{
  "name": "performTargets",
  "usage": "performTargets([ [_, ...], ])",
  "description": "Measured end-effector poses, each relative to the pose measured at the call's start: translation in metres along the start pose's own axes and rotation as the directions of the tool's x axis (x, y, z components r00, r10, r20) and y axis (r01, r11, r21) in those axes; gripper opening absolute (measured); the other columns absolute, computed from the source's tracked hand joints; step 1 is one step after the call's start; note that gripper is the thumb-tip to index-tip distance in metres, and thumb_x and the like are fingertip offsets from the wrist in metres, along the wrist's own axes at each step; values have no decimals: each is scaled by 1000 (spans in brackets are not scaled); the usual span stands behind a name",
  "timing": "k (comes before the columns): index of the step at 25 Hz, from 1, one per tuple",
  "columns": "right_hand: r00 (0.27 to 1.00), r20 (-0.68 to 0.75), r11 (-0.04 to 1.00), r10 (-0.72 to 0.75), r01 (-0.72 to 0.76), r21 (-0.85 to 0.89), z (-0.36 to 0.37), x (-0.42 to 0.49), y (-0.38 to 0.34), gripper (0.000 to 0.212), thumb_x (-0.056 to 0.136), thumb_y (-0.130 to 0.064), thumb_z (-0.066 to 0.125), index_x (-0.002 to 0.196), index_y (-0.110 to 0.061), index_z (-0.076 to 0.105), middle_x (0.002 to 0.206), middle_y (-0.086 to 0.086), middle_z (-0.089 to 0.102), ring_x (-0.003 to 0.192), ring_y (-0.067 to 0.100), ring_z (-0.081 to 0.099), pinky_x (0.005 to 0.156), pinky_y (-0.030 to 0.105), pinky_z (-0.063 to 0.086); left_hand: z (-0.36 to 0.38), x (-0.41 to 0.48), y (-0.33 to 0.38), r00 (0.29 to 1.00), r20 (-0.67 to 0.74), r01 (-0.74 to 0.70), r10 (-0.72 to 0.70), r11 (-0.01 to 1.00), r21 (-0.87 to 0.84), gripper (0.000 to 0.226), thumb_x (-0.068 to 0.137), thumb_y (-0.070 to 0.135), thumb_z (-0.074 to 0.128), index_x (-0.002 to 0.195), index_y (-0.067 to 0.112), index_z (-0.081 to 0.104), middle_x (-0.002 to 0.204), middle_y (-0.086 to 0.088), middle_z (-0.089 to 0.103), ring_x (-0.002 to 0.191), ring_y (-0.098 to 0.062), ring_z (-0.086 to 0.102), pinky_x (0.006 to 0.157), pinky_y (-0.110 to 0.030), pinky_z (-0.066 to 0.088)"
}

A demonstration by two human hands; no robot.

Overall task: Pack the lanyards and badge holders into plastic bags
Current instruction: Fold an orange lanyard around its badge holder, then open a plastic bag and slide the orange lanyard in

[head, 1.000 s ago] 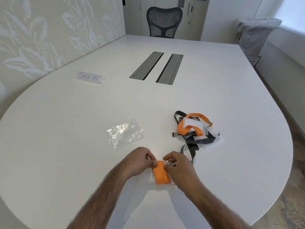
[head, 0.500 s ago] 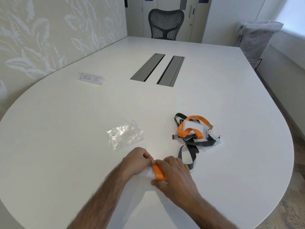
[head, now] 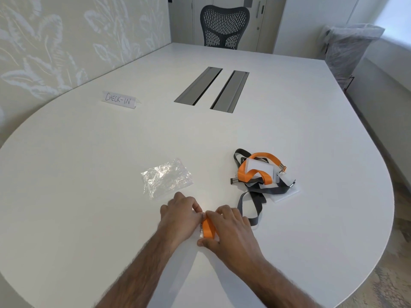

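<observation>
A folded orange lanyard [head: 208,228] lies on a clear badge holder with dark print near the table's front. My left hand [head: 180,221] pinches its left side with curled fingers. From the right, my right hand [head: 231,232] wraps over the bundle, thumb under its near end. Much of the bundle is hidden by both hands. A crumpled clear plastic bag [head: 166,177] lies just beyond my left hand. To the right sits a heap of orange and grey lanyards [head: 255,174] on white badge holders [head: 260,168].
The white table [head: 89,174] has two metal cable slots [head: 211,90] in its middle. A folded "CHECK-IN" card [head: 119,100] stands at the left. A mesh chair [head: 224,26] sits at the far end, and a plastic-covered object [head: 349,47] stands at the right wall.
My right hand has closed over the orange lanyard, covering most of it, and both hands have pressed the bundle tighter together on the table.
</observation>
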State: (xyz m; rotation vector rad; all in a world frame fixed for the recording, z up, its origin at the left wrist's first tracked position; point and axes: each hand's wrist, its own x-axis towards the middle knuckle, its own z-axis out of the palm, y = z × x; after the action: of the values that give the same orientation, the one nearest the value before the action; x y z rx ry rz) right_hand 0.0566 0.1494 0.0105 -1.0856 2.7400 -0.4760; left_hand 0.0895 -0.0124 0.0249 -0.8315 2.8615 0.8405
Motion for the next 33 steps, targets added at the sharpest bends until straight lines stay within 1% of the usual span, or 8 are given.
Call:
performTargets([
  [7, 998, 52, 999, 35, -33, -39, -2, 2, -9, 76, 85, -75, 55, 148, -39, 35, 157, -4, 34, 143, 21, 31, 114, 44, 34, -1, -16, -23, 971, -182, -140, 152, 987, 79, 30, 96, 51, 63, 116, 29, 60, 119, 8, 50, 114, -14, 50, 97, -29, 39],
  [10, 997, 40, 997, 72, -73, 14, -15, 18, -23, 77, 85, -78, 52, 149, -37, 40, 160, -5, 34, 146, 19, 32, 114, 45, 35, -20, -15, -43, 900, -362, -231, 243, 970, 77, 19, 96, 38, 65, 108, 23, 65, 110, 5, 56, 106, -20, 57, 91, -33, 46],
  [12, 996, -38, 995, 83, -80, 62, -20, 38, -36, 68, 88, -72, 53, 145, -35, 47, 155, -5, 41, 141, 18, 39, 111, 43, 39, -36, 1, -66, 849, -439, -270, 295, 955, 120, 29, 97, 38, 62, 120, 20, 65, 121, 0, 61, 115, -27, 59, 96, -40, 47],
  [15, 990, -86, 988, 114, -104, 110, -18, 73, -57, 55, 98, -53, 54, 146, -28, 49, 153, -2, 46, 140, 20, 42, 111, 43, 40, -54, 36, -96, 930, -237, -252, 280, 957, 142, 75, 101, 61, 42, 160, 17, 30, 170, -5, 24, 156, -28, 21, 123, -44, 23],
  [18, 980, -67, 970, 190, -176, 169, -8, 107, -72, 47, 104, -34, 48, 149, -21, 46, 155, 2, 48, 142, 23, 42, 114, 44, 37, -47, 64, -110, 951, -45, -285, 305, 926, 248, 96, 92, 77, 11, 165, 16, -2, 173, -2, -10, 160, -26, -7, 128, -48, 5],
  [23, 952, -77, 949, 297, -285, 135, -1, 140, -88, 40, 103, -19, 42, 140, -16, 54, 141, 5, 61, 129, 32, 52, 107, 46, 43, -27, 71, -125, 948, -9, -297, 317, 897, 326, 105, 81, 79, -15, 165, 16, -4, 173, -3, -13, 160, -26, -10, 127, -51, -2],
  [28, 920, -193, 921, 340, -283, 268, -8, 158, -91, 35, 97, -14, 52, 130, -23, 65, 109, -6, 74, 103, 19, 68, 92, 40, 56, -22, 74, -127, 940, -31, -308, 340, 883, 354, 103, 84, 76, -16, 165, 15, -3, 173, -4, -10, 160, -27, -9, 127, -52, -4],
  [33, 903, -51, 865, 427, -391, 315, -15, 171, -88, 21, 87, -23, 70, 108, -18, 69, 91, -7, 69, 86, 19, 69, 82, 41, 59, -22, 72, -130, 936, -31, -315, 350, 874, 370, 97, 88, 75, -11, 164, 14, -7, 173, -4, -14, 159, -26, -12, 127, -52, -7],
])
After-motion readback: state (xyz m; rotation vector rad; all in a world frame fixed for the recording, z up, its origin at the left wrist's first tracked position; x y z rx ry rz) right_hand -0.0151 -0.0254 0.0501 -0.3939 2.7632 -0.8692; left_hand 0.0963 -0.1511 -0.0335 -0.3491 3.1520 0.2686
